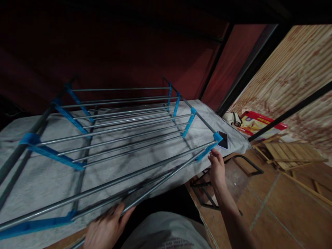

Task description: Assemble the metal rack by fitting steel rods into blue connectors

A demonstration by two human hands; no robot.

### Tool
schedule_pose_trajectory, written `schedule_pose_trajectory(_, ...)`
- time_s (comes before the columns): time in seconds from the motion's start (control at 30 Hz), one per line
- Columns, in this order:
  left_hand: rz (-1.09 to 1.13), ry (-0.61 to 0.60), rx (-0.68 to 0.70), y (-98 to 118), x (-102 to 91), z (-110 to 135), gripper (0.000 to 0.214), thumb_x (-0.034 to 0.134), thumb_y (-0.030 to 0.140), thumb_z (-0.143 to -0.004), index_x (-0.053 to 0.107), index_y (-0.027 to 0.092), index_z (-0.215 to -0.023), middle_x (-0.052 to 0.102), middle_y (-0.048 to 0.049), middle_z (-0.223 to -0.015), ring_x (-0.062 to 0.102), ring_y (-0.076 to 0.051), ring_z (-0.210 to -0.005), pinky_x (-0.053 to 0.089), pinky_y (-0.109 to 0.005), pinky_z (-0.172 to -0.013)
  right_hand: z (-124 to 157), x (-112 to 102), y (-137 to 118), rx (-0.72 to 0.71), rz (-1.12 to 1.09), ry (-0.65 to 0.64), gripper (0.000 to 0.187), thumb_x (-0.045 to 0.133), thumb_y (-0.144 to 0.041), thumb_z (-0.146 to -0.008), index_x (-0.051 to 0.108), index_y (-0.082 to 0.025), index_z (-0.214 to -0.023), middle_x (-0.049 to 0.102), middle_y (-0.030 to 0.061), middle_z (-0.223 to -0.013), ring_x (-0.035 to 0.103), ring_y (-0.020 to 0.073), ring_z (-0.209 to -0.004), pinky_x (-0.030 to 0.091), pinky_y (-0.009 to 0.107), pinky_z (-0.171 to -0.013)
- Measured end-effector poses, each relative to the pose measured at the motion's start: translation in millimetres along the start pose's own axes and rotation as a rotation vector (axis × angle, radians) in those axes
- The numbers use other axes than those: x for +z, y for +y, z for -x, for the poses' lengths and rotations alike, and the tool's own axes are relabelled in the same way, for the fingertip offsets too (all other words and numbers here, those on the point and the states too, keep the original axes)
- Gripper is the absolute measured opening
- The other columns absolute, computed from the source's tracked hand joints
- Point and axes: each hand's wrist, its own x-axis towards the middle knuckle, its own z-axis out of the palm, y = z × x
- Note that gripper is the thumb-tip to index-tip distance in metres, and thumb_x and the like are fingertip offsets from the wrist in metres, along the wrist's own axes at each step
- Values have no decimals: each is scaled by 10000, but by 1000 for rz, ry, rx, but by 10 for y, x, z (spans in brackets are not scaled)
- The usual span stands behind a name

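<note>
A metal rack point(124, 131) of thin grey tubes and blue plastic joints lies tilted over a grey cloth-covered surface point(33, 180). My left hand point(106, 228) is at the near edge, fingers closed round the grey tubes near a blue joint. My right hand point(216, 167) reaches to the rack's right corner and pinches the blue joint point(209, 148) there. A black phone point(223, 140) lies on the cloth just beyond that corner.
A red box point(259, 122) and a pale bag sit on the floor at right. Wooden slats point(290, 152) and a black metal frame point(243, 162) lie on the tiled floor. A dark red wall stands behind the surface.
</note>
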Motion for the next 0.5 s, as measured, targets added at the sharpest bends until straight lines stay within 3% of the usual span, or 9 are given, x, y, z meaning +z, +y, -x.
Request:
schedule_pose_trajectory(0.13, -3, 26, 86, 113, -52, -107, 458, 374, 506, -977, 750, 245, -945, 783, -72, -870, 728, -251, -690, 484, -311, -550, 5, 16, -64, -22, 97, -39, 481, 631, -452, -757, 633, -226, -1182, 644, 40, -1218, 558, 231, -1166, 376, 399, -1065)
schedule_pose_trajectory(0.33, 78, -23, 76, 98, -142, -180, 412, 380, 495, -954, 722, 267, -919, 771, -57, -851, 708, -228, -690, 483, -288, -601, -6, 31, -102, -51, 171, -54, 464, 625, -455, -764, 614, -219, -1163, 643, 37, -1137, 563, 231, -1098, 392, 410, -1031)
schedule_pose_trajectory(0.5, 135, 71, 82, 139, -242, -264, 372, 405, 480, -934, 703, 276, -841, 750, -49, -793, 647, -205, -570, 464, -287, -577, -33, 47, -81, -102, 153, -74, 368, 619, -426, -768, 600, -222, -1074, 635, 22, -1082, 563, 209, -1038, 406, 397, -1004)
